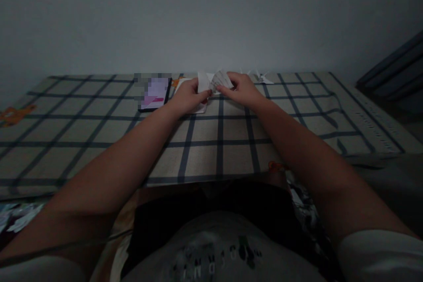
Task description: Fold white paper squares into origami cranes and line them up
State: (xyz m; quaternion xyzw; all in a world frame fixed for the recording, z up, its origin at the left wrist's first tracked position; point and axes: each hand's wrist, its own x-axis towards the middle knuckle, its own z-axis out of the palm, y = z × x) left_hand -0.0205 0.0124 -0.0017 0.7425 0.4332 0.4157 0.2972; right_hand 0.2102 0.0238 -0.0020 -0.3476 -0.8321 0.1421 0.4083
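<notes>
Between my two hands is a folded piece of white paper [222,80], with faint printed lines on its right part and a pale flap standing up on the left. My left hand [191,95] grips its left side, thumb in front and fingers behind. On the right side, my right hand [242,88] pinches the paper with thumb and fingers. Under and beside my left hand lies a flat white booklet or stack of paper [200,109], partly covered by the hand. Just beyond my right hand sits a small pointed white folded-paper shape [264,78].
A tablet or phone [154,95] with a lit, partly blurred screen lies left of my hands. The checked cloth [211,150] covers the table, which meets a plain wall [211,17]. At the right edge is a dark slatted object [396,75].
</notes>
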